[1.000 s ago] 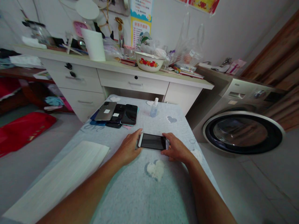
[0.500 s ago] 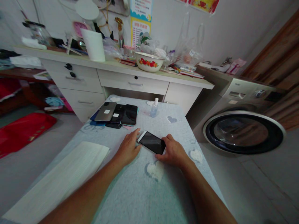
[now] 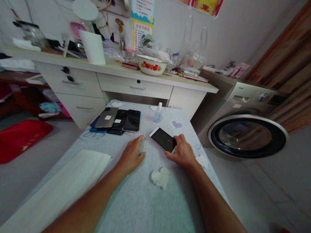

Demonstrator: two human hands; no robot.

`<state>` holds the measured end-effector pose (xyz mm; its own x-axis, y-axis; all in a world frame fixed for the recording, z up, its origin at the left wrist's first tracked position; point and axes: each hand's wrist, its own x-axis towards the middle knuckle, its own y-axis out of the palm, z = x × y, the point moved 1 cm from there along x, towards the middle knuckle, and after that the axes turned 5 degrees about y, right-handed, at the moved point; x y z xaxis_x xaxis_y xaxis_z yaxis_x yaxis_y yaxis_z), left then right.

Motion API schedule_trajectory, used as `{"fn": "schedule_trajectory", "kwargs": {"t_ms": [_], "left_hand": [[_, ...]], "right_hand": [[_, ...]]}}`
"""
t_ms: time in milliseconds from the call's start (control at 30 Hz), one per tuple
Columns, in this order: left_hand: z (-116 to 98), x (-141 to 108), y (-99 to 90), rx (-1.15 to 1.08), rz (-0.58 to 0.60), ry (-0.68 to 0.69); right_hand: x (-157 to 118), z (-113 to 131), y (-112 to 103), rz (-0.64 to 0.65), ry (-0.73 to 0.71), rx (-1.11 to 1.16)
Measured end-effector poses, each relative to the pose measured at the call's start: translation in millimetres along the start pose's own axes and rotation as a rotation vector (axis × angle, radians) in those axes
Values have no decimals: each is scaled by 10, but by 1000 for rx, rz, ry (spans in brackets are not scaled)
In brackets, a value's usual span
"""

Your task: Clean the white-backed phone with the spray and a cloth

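Observation:
A white smartphone with a dark screen facing up is gripped at its near right end by my right hand, thumb on one long edge and fingers on the other. To its left, my left hand is over the cloth with thumb and fingers apart, holding nothing. Beyond that hand lies a pile of several phones, some with white stickers. Farther back, a small clear spray bottle stands upright on the table.
The table wears a pale blue cloth with heart patterns. A folded whitish sheet lies at its left. Behind stands a white desk bearing a flowered enamel bowl and a white cup. A washing machine stands at right.
The smartphone, in my right hand, has moved right and away from my left hand, leaving a wider gap. The whole view has shifted slightly.

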<state>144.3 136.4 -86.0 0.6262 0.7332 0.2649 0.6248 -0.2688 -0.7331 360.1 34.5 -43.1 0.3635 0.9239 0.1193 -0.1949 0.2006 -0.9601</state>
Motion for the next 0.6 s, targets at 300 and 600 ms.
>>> {"fn": "schedule_trajectory", "kwargs": {"t_ms": [300, 600], "left_hand": [[-11, 5, -11, -32, -15, 1], [-89, 27, -69, -12, 98, -2]], "right_hand": [[-10, 8, 2, 81, -136, 118], [-28, 60, -45, 234, -299, 188]]}}
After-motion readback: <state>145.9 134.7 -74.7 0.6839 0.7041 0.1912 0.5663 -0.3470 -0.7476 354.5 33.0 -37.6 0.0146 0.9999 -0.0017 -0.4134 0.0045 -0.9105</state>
